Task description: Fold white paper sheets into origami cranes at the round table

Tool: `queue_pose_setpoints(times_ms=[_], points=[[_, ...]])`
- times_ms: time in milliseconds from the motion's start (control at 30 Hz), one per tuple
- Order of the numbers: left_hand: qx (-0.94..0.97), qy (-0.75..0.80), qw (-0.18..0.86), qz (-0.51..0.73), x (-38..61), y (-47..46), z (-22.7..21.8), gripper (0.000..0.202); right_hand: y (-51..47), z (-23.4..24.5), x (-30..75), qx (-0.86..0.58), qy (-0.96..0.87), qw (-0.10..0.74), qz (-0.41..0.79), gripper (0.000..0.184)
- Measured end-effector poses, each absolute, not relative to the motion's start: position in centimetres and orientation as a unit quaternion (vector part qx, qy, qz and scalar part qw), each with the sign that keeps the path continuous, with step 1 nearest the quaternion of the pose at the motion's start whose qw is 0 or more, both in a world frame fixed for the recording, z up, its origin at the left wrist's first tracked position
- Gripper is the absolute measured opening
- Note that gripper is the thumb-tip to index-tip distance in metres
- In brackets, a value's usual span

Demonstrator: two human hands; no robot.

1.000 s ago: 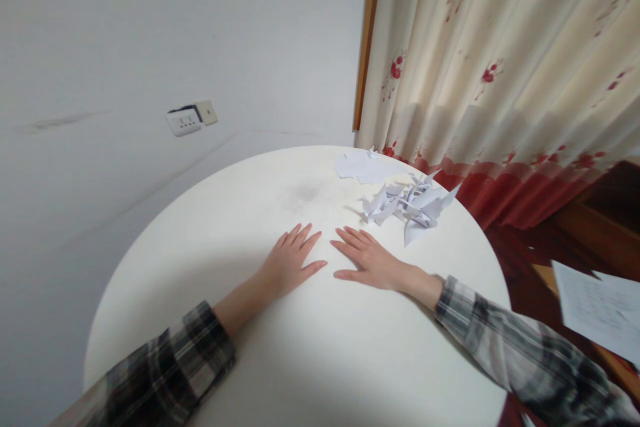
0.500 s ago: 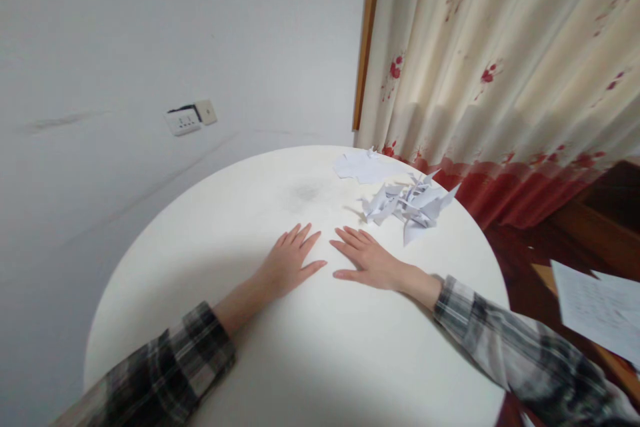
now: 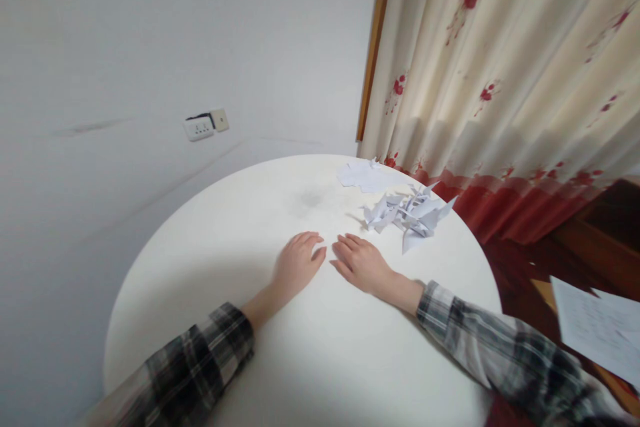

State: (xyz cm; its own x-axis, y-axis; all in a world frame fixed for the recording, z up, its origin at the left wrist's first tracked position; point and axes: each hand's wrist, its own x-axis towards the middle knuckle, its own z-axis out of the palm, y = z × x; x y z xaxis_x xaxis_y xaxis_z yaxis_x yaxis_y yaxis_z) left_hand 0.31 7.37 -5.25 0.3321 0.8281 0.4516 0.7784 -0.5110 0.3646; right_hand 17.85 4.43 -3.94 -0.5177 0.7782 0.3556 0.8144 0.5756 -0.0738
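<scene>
My left hand (image 3: 299, 260) is on the white round table (image 3: 320, 374), its fingers loosely curved and the thumb apart from them. It holds nothing. Across a narrow gap, my right hand (image 3: 363, 264) rests with bent fingers and its thumb held away, also without anything in it. Just beyond the right hand lies a heap of folded white paper cranes (image 3: 413, 210), overlapping one another. Behind the heap, flat white paper sheets (image 3: 370, 176) lie near the table's far edge, with a small folded piece at their back.
A white wall with a socket (image 3: 199, 128) stands behind the table at the left. The patterned curtain (image 3: 480, 94) hangs at the back right. Written papers (image 3: 595, 320) lie on a lower surface to the right. A grey smudge marks the tabletop.
Both hands have gone from flat, spread fingers to curved, drawn-in fingers. The whole view has shifted slightly. The paper cranes and sheets stay where they were on the table.
</scene>
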Motion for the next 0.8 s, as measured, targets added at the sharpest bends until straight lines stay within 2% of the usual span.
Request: queue_pose_setpoints(times_ms=[100,200,300,400,533,800], points=[[0.758,0.534,0.112,0.356,1.6,8.2,-5.0,0.018,5.0,-3.7,16.8,-0.483,-0.854,0.181,-0.072,0.021],[0.711,0.531,0.238,0.395,2.6,8.7,-5.0,0.018,5.7,-3.7,16.9,-0.485,-0.836,0.247,-0.072,0.018],[0.693,0.498,0.311,0.418,2.9,8.5,-5.0,0.017,6.1,-3.7,17.9,-0.446,-0.823,0.335,-0.108,0.023],[0.686,0.497,0.322,0.422,2.8,8.1,-5.0,0.017,6.2,-3.4,18.8,-0.442,-0.800,0.378,-0.146,0.028],[0.675,0.508,0.320,0.428,2.6,7.8,-4.9,0.016,6.4,-2.8,19.9,-0.483,-0.765,0.385,-0.185,0.030],[0.655,0.522,0.327,0.437,2.5,7.9,-4.9,0.016,7.2,-3.6,21.5,-0.574,-0.736,0.310,-0.182,0.024]])
